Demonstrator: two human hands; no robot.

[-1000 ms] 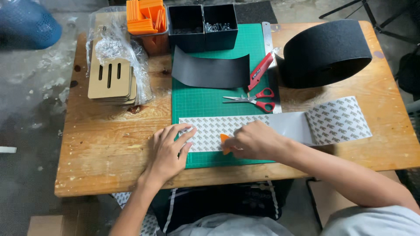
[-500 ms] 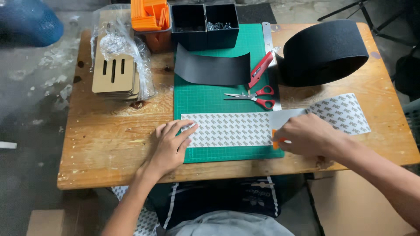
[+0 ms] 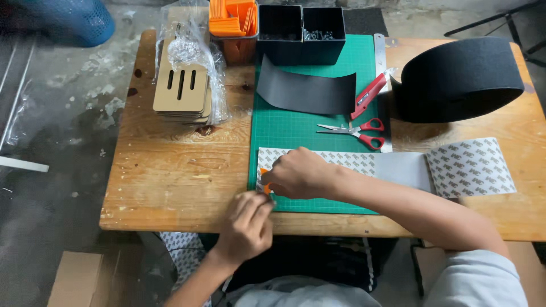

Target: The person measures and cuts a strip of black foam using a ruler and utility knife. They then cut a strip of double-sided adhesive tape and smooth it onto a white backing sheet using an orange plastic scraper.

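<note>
Your right hand (image 3: pixel 298 173) pinches small orange piece (image 3: pixel 265 187) at patterned strip (image 3: pixel 472 166) left end; strip runs rightward. Left hand (image 3: pixel 245 223), fingers together, just below, touching.

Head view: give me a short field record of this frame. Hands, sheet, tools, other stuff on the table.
left hand: at the table's near edge, fingertips at a small orange piece
right hand: resting on the patterned sheet's left end
patterned sheet: flat across the green cutting mat and onto the wooden table
tools: red-handled scissors, red utility knife, both untouched
black material: curved strip on the mat, big roll at right
back row: orange parts, two black bins, bagged wooden plates
</note>
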